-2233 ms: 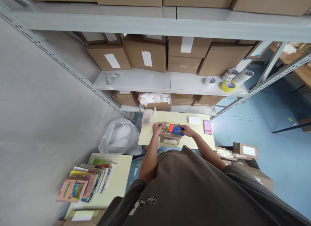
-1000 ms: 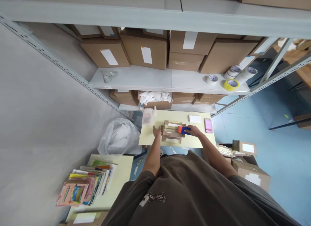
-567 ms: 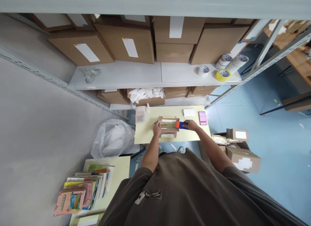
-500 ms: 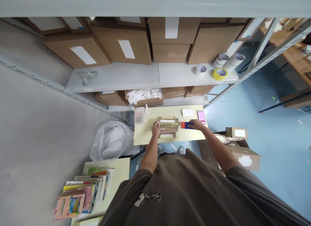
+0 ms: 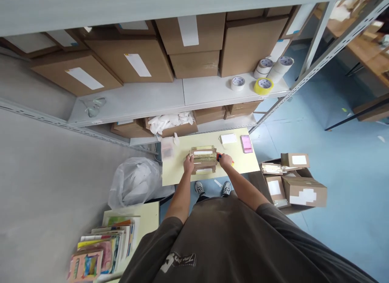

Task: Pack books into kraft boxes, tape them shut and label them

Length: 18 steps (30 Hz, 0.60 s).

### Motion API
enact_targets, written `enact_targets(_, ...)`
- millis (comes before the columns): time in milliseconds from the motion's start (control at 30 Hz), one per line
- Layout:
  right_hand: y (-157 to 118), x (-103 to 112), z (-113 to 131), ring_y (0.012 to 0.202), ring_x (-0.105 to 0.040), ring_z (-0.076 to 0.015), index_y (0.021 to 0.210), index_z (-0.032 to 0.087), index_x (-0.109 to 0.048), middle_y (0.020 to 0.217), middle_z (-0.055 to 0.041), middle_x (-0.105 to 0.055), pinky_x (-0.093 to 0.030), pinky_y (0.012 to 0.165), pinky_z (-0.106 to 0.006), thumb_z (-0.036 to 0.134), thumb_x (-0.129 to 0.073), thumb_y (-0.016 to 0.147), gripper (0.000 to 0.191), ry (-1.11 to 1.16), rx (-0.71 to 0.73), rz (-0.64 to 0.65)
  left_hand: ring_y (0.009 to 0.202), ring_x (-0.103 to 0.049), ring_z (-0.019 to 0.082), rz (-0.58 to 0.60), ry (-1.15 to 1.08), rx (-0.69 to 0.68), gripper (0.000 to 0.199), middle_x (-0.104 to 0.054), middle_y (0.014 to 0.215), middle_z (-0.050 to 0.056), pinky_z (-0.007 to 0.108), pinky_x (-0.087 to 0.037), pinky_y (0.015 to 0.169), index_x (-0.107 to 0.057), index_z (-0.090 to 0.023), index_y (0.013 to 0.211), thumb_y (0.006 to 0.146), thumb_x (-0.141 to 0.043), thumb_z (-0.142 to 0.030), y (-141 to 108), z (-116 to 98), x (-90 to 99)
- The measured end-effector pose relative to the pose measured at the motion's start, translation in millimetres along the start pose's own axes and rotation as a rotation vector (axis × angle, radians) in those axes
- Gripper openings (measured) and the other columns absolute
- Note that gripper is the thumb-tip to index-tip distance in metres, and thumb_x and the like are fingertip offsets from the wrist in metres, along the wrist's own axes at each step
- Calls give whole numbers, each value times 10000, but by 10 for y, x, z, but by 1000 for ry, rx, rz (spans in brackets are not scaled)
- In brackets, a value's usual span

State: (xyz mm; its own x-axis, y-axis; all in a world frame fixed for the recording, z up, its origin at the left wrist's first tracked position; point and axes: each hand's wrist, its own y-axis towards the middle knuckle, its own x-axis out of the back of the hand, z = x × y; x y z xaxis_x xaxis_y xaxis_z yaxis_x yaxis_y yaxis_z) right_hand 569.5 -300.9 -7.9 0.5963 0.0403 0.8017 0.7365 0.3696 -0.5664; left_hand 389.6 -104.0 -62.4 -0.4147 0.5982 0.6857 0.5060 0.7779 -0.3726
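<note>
While the taped cardboard [image 5: 204, 162] on the surface [image 5: 174, 173] is pinched at its left end by the left hand [image 5: 189, 164], it could be skewed if the tool [image 5: 219, 156] clasped in the right hand [image 5: 225, 160] is pushed unevenly

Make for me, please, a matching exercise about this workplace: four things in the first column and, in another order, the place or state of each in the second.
Things:
1. Left hand
2. Phone with pink screen
3. Yellow tape roll
4. Right hand

Places or states:
A. On the grey shelf, near its right end
B. Closed around a red-and-blue tool
C. At the left end of the cardboard package
D. On the pale yellow table, right of the white cards

Right pairs: 1-C, 2-D, 3-A, 4-B
</note>
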Motion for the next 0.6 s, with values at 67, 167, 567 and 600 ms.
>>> enact_targets(67,27,-75,-194,1172,-720,-314,1328,149,-671,1242,-222,-759,-517,979,-394,346,-571,1058,349,38,-41,-92,1189,-711,313,1,17,1,458,-780,1234,139,378,-525,999,-655,-211,1376,1104,-423,-496,-1,-4,-7)
enact_targets(167,63,-164,-639,1281,-660,-348,1420,121,-603,1344,-256,-705,-464,1062,-461,279,-497,1057,410,87,-145,-206,1171,-714,317,4,49,-1,465,-773,1240,148,380,-529,979,-643,-206,1372,1106,-404,-503,-9,-12,-5)
enact_targets(567,-50,-450,-601,1430,-559,-367,1622,165,-472,1542,-215,-595,-432,1186,-474,449,-562,1024,668,514,86,-122,1291,-672,313,80,-54,-15,541,-723,1396,126,380,-512,1046,-578,-239,1478,1070,-485,-581,-29,12,110)
enact_targets(600,-16,-440,-446,1394,-595,-348,1617,183,-476,1516,-191,-627,-457,1164,-446,488,-569,1024,674,562,125,-72,1289,-675,308,89,-67,-16,547,-726,1396,120,376,-511,1051,-574,-245,1485,1055,-521,-579,-40,25,103)
